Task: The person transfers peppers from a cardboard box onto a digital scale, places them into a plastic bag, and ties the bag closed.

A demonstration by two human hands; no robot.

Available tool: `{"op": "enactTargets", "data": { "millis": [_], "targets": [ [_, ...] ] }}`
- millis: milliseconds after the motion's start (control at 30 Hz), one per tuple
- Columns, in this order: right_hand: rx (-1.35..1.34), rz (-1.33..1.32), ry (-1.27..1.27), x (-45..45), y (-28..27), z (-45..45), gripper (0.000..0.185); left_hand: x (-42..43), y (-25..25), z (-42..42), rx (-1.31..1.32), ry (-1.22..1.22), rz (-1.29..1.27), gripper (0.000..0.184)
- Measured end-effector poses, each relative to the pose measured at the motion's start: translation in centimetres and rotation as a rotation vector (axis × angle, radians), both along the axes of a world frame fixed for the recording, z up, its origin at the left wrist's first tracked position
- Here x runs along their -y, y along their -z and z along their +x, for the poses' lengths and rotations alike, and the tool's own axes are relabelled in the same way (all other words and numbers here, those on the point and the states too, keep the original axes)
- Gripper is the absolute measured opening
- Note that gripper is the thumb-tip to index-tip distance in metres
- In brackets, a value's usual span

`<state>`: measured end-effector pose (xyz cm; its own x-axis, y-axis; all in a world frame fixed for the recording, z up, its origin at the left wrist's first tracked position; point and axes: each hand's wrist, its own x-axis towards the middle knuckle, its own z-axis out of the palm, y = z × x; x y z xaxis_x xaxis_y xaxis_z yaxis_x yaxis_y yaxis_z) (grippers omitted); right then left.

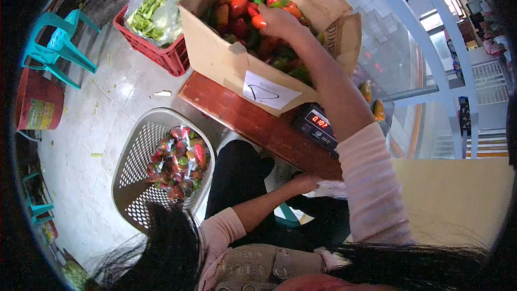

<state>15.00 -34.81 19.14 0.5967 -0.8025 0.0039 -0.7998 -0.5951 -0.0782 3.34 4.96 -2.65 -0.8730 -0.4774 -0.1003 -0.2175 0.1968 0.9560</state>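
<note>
One pale tiled floor (102, 124), hard and glossy, strewn with green scraps, left side of the frame. Pale blue metal framing (469, 108), right side. Cream bench (458, 199), smooth-topped, lower right. Red-brown wooden bench (237, 113), running diagonally through the centre.

Cardboard box (215, 59), brown, creased, flaps open, upper centre, on the wooden bench; white paper label (256, 82) with black handwriting on its side. Contents: loose peppers (239, 6), glossy, tapered, red, orange and green.

Grey basket (132, 178), perforated plastic with rounded rim, left of centre, on the floor; within, bagged peppers (177, 161) in shiny clear wrapping. Teal chair (70, 48), moulded plastic, upper left. Red crate (172, 59), rigid plastic, upper left, bearing leafy greens (151, 13) in a clear bag. Red bucket (40, 97), far left. Digital scale (318, 124), dark, boxy, with lit red digits, right of centre, on the wooden bench.

Hands, two, well apart. Right hand (283, 21): inside the box, fingers among the peppers; grip cannot be told. Left hand (304, 183): lower centre, fingers partly curled at clear plastic (332, 188); whether clamped on it cannot be told.
</note>
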Motion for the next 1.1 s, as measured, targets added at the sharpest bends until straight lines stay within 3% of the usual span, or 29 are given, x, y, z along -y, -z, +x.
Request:
{"op": "enactTargets", "data": {
  "millis": [133,200,300,400,500,600,633,733,833,933,1100],
  "targets": [
    [-0.073,0.392,0.273,-1.1,-1.6,-0.8,0.039,0.4,-0.3,0.9,-0.032,-0.030,0.068,0.042],
    [-0.058,0.597,0.449,-1.7,-3.0,-2.7,0.044,0.1,-0.7,1.1,-0.124,-0.141,0.060,0.035],
    [-0.024,0.027,0.250,-1.5,-1.4,-5.0,0.048,-0.5,0.1,0.3,-0.188,-0.176,0.034,0.034],
    [0.376,-0.235,0.066,-0.1,-0.5,-3.6,0.047,-0.7,0.2,0.1,-0.174,-0.135,0.048,0.034],
    [0.476,-0.309,-0.173,-1.2,0.2,-0.4,0.042,-0.4,-0.4,0.1,-0.163,-0.126,0.001,0.035],
    [0.334,-0.106,-0.220,-0.6,1.2,2.1,0.041,-0.2,-1.6,0.4,-0.107,-0.062,0.014,0.042],
    [0.312,-0.147,-0.273,-0.7,1.5,1.8,0.041,0.1,-2.1,0.6,-0.082,-0.029,0.032,0.047],
    [0.214,-0.132,-0.197,-1.0,1.9,0.9,0.036,0.2,-1.4,-0.3,0.025,0.017,0.092,0.047],
    [0.031,-0.031,-0.081,-1.4,1.0,1.0,0.031,-0.4,-2.2,0.6,-0.054,-0.106,-0.010,0.044],
    [-0.036,0.078,-0.169,0.1,1.0,1.2,0.027,0.1,-3.0,1.1,-0.043,-0.059,0.045,0.041],
    [-0.224,-0.010,-0.097,0.0,1.5,1.1,0.027,0.1,-2.9,1.5,-0.085,-0.080,0.108,0.039]
  ]
}}
